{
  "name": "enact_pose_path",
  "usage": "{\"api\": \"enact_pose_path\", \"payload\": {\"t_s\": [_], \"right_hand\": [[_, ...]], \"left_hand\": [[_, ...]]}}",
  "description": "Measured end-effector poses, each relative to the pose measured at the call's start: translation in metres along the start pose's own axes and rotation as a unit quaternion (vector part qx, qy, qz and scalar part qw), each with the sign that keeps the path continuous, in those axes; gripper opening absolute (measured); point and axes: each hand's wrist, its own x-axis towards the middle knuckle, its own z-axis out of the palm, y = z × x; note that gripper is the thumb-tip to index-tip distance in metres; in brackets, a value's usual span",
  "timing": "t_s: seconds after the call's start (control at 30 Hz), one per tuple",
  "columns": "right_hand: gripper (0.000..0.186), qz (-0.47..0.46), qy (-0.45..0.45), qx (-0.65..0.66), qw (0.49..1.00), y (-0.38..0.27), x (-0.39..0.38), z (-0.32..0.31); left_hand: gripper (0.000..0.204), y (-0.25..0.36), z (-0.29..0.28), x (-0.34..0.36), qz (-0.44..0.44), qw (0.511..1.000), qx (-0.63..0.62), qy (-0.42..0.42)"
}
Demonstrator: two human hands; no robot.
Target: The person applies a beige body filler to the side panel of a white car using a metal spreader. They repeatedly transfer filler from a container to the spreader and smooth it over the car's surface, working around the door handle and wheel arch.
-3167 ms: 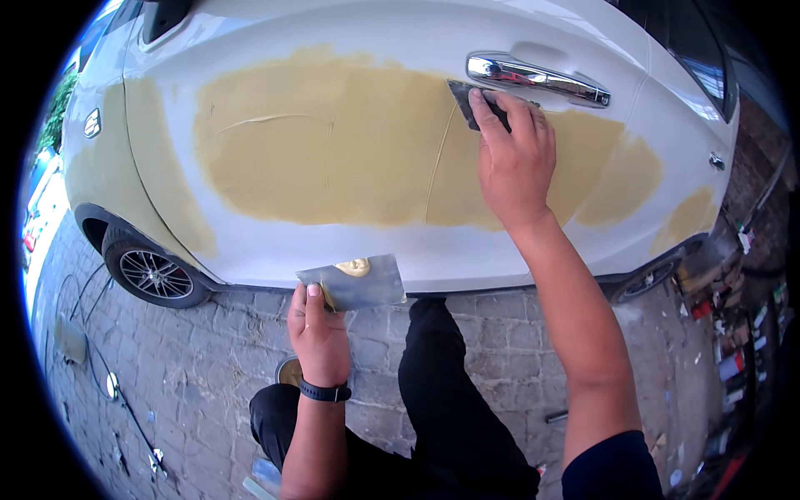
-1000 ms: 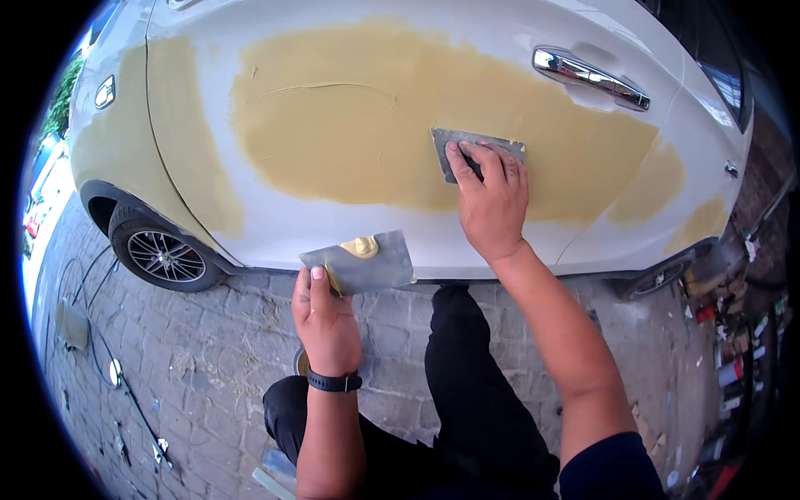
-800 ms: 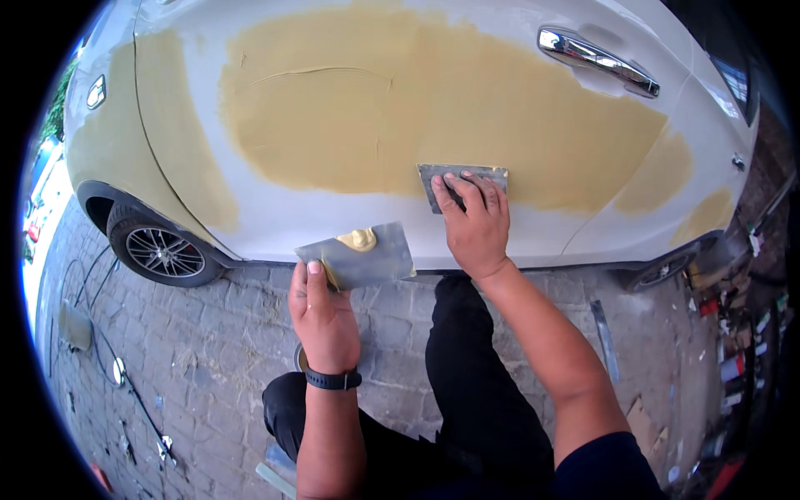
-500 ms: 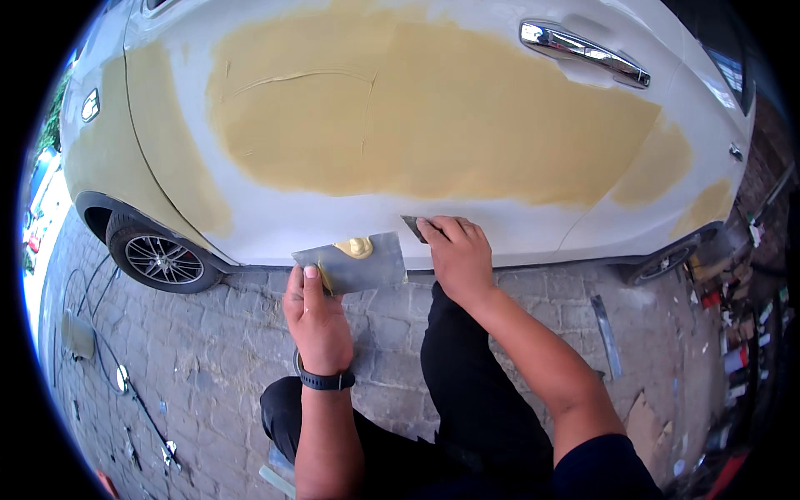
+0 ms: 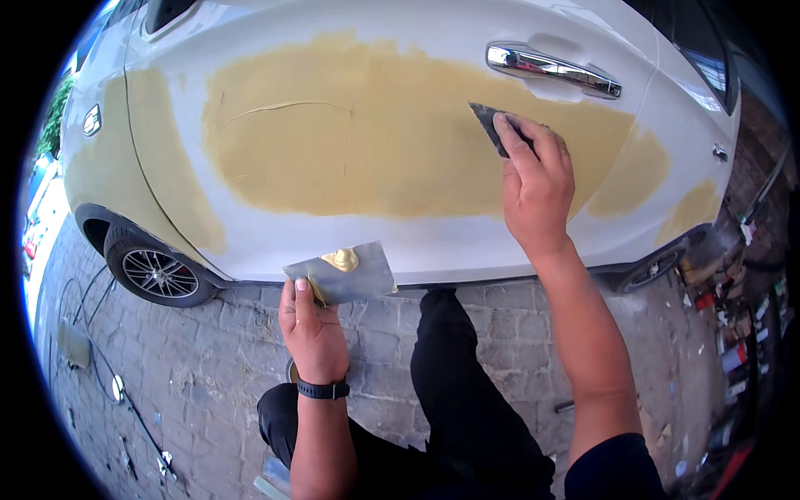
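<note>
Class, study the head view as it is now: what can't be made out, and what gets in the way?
All in the head view:
- Round container: largely behind the left hand and wrist.
- Dark spreader: partly covered by the right hand; contact with the tan patch is unclear.
- Black car part: cut off by the upper edge.
- Far-right clutter: too small and dark to identify.

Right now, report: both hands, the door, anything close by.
Left hand gripping grey plate, cream paste on top. Right hand pinching dark spreader over tan patch, contact unclear. Patch spreads across white door. Chrome handle up and right of spreader.
</note>
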Motion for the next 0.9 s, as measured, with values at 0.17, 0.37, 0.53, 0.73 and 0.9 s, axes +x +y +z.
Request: {"api": "enact_pose_path", "payload": {"t_s": [0.17,0.37,0.53,0.73,0.9], "right_hand": [[0.042,-0.073,0.068,-0.145,0.984,0.023,0.026,0.036],[0.038,-0.032,0.004,-0.123,0.992,0.007,-0.028,0.045],[0.039,-0.027,-0.044,-0.092,0.994,-0.01,-0.111,0.06],[0.035,0.062,-0.214,0.011,0.975,-0.042,-0.176,0.057],[0.029,0.458,-0.086,0.722,0.511,-0.089,-0.127,0.003]], "left_hand": [[0.026,-0.006,-0.004,-0.002,-0.01,1.0,0.007,-0.019],[0.026,-0.005,-0.002,-0.002,-0.01,1.0,0.004,-0.019],[0.027,-0.013,-0.004,-0.002,-0.019,0.999,0.011,-0.039],[0.028,-0.018,-0.013,-0.004,-0.035,0.998,0.05,-0.022],[0.023,-0.013,-0.006,-0.006,-0.098,0.978,0.176,-0.057]]}}
